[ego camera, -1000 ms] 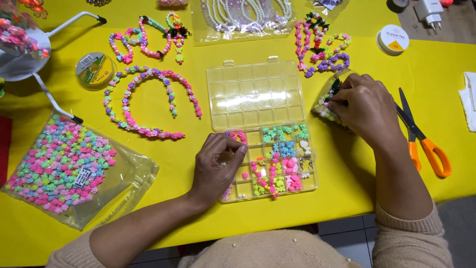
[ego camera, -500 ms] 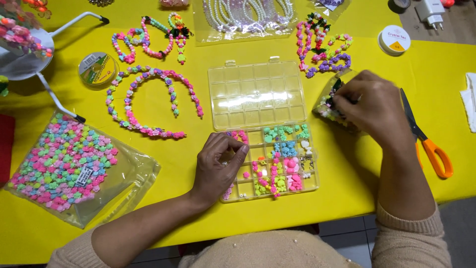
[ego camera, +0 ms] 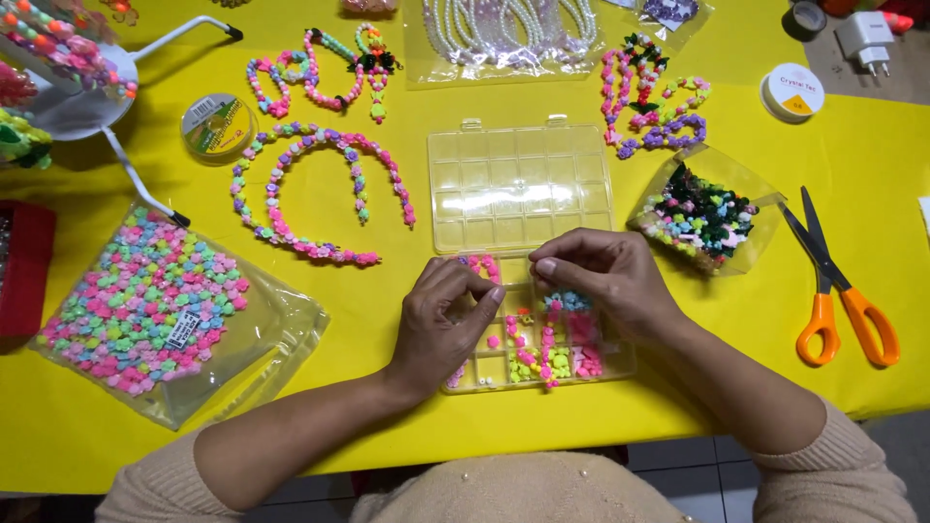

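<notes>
The fingers of both hands are pinched narrow over the clear bead organizer box (ego camera: 581,366): the left hand (ego camera: 441,324) closes thumb to fingertips above the box's left compartments, the right hand (ego camera: 601,276) pinches at its own 9 o'clock, fingertips near the left thumb. Whatever sits between the pinches is too small to make out.

The box lies at the middle of the yellow table (ego camera: 872,145), its open lid (ego camera: 523,184) folded back toward 12 o'clock. The near table edge runs just below the box at 6 o'clock, leaving a thin strip of cloth there. Bare cloth lies at 3 o'clock between box and scissors, and at 9 o'clock between box and big bag.

Counted: one pair of orange-handled scissors (ego camera: 838,300) at 3 o'clock; two bags of loose flower beads, a large pastel one (ego camera: 145,300) at 9 o'clock and a small open one with dark beads (ego camera: 702,213) at 2 o'clock; two cord spools, a yellow-green one (ego camera: 215,126) at 10 o'clock and a white one (ego camera: 792,90) at 1 o'clock; one bag of pearl strands (ego camera: 504,34) at 12 o'clock. Beaded strands (ego camera: 320,189) lie in clusters at 11 and 1 o'clock, tangled too closely to count.

The hands cover several compartments. A white stand (ego camera: 77,107) and a red box (ego camera: 24,266) are cut off at the left edge.
</notes>
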